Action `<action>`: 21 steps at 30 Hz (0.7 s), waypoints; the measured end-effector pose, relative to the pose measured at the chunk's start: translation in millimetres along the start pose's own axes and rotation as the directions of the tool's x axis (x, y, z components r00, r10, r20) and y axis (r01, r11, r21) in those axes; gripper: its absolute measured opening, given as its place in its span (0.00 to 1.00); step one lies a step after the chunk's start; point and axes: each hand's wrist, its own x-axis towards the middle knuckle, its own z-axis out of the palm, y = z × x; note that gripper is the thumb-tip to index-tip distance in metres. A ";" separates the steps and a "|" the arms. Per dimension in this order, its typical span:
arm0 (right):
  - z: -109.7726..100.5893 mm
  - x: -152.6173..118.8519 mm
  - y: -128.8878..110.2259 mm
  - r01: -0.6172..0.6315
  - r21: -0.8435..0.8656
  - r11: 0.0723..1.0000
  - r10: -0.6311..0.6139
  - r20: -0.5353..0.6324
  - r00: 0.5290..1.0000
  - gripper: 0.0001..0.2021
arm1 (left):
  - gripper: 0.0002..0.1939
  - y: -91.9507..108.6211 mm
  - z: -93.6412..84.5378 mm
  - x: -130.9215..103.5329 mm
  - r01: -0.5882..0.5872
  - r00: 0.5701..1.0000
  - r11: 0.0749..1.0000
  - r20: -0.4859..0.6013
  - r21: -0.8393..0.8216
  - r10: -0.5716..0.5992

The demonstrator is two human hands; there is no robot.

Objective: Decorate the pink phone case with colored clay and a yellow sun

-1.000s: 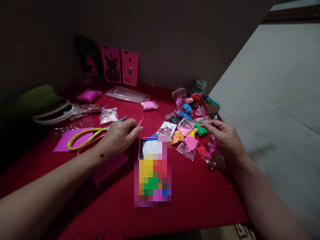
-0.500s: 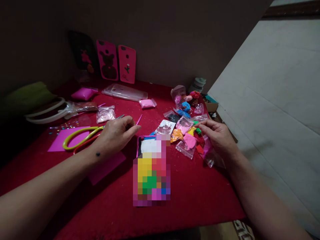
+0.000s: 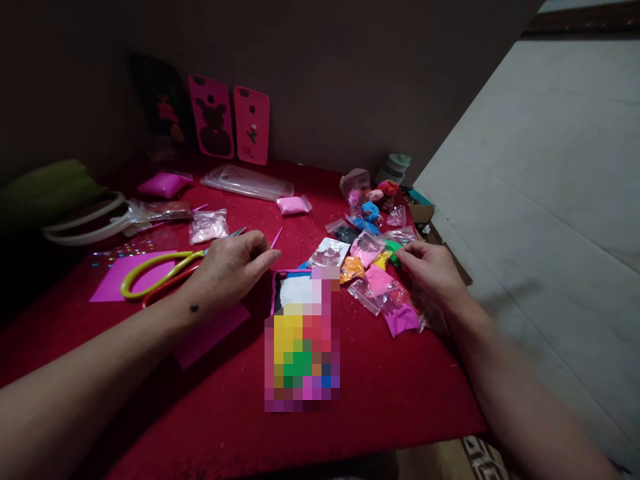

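My left hand [image 3: 233, 267] is closed, its fingers curled round a thin pink stick tool [image 3: 277, 237] whose tip points up past the thumb. Under this hand lie yellow-and-red-handled scissors [image 3: 133, 277]. In front of me a pink-rimmed phone case [image 3: 273, 293] carries a white patch [image 3: 295, 292]; most of it is blurred by large colour blocks. My right hand [image 3: 435, 270] pinches at a packet of green clay [image 3: 393, 251], partly hidden by the fingertips. Below those fingers lies a magenta clay packet [image 3: 401, 320], beside pink [image 3: 379, 280] and orange [image 3: 353, 268] clay packets.
Several decorated phone cases [image 3: 211, 120] lean on the back wall. Clear cases [image 3: 247, 183] and pink packets [image 3: 294, 205] lie before them. A white ring-shaped frame [image 3: 85, 230] and pink sheets [image 3: 113, 277] are at left. A small box [image 3: 419, 207] stands beyond the right edge.
The magenta clay packet has moved out from under my right hand, left and toward me. My right fingers have shifted slightly right beside the green clay. My left hand has hardly moved.
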 end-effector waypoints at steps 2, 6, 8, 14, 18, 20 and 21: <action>3.1 1.8 -2.9 -0.039 -0.097 0.995 0.037 -0.014 0.999 0.11 | 0.14 0.9 0.1 0.2 0.001 1.000 1.000 -0.001 -0.003 -0.001; 8.7 1.8 -14.0 -0.065 -0.267 0.962 0.066 -0.004 0.998 0.13 | 0.14 2.7 -0.1 0.1 -0.015 1.000 1.000 -0.023 0.001 0.015; 10.9 2.0 -17.6 -0.064 -0.317 0.946 0.068 0.003 0.998 0.14 | 0.14 3.6 -0.3 -0.1 -0.023 0.999 1.000 -0.026 0.006 0.023; 18.3 8.1 -16.7 -0.092 -0.324 0.941 0.108 0.032 0.994 0.12 | 0.14 4.8 -0.5 -1.7 -0.031 0.999 0.999 -0.043 0.013 0.031; 16.6 9.3 -11.9 -0.117 -0.276 0.954 0.126 0.013 0.992 0.11 | 0.13 5.1 -1.1 -2.3 -0.044 0.998 0.999 -0.053 0.000 0.044; 10.7 7.5 -10.9 -0.121 -0.269 0.955 0.121 -0.016 0.993 0.10 | 0.13 5.7 -1.6 -2.4 -0.036 0.998 0.999 -0.051 0.011 0.037; 6.8 6.3 -11.1 -0.120 -0.271 0.955 0.116 -0.033 0.993 0.09 | 0.13 6.1 -1.7 -2.4 -0.033 0.998 0.999 -0.048 0.014 0.034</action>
